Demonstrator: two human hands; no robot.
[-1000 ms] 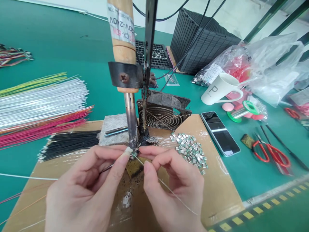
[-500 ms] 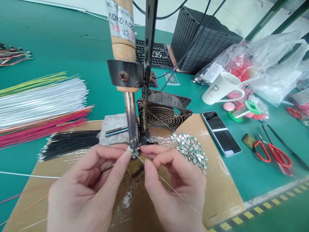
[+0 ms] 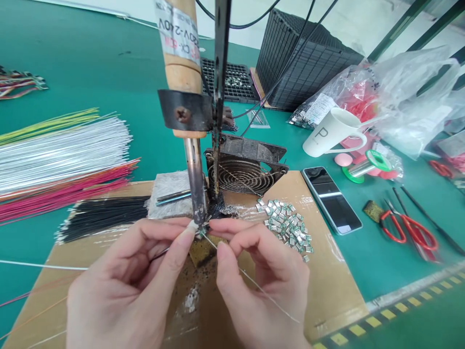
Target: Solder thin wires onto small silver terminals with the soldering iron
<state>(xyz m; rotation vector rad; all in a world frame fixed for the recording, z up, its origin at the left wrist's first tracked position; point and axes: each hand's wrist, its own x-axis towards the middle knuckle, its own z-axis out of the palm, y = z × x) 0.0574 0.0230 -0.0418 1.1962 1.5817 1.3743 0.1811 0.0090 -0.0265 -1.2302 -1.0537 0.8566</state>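
Note:
The soldering iron (image 3: 192,169), with its wooden handle clamped to an upright metal bar (image 3: 220,77), points tip down between my hands. My left hand (image 3: 127,281) is closed, thumb and fingertips pinching a small green-and-silver connector (image 3: 201,233) right by the tip. White, pink and orange wires stretch out to the left of that hand. In my right hand (image 3: 265,271), thumb and forefinger pinch a thin silvery solder wire (image 3: 269,294). One end of it reaches the connector, and the rest trails to the lower right. The exact contact at the tip is partly hidden by fingers.
Behind the iron stands a dirty fan (image 3: 247,167). Loose connectors (image 3: 288,225) are heaped right of it on the cardboard (image 3: 327,286). Wire bundles (image 3: 61,155) lie left; a phone (image 3: 332,199), mug (image 3: 332,132), solder spool (image 3: 370,166) and red-handled scissors (image 3: 410,230) lie right.
The whole view has shifted very slightly. Both hands keep their pinch at the iron's tip, and the solder wire stays at the connector.

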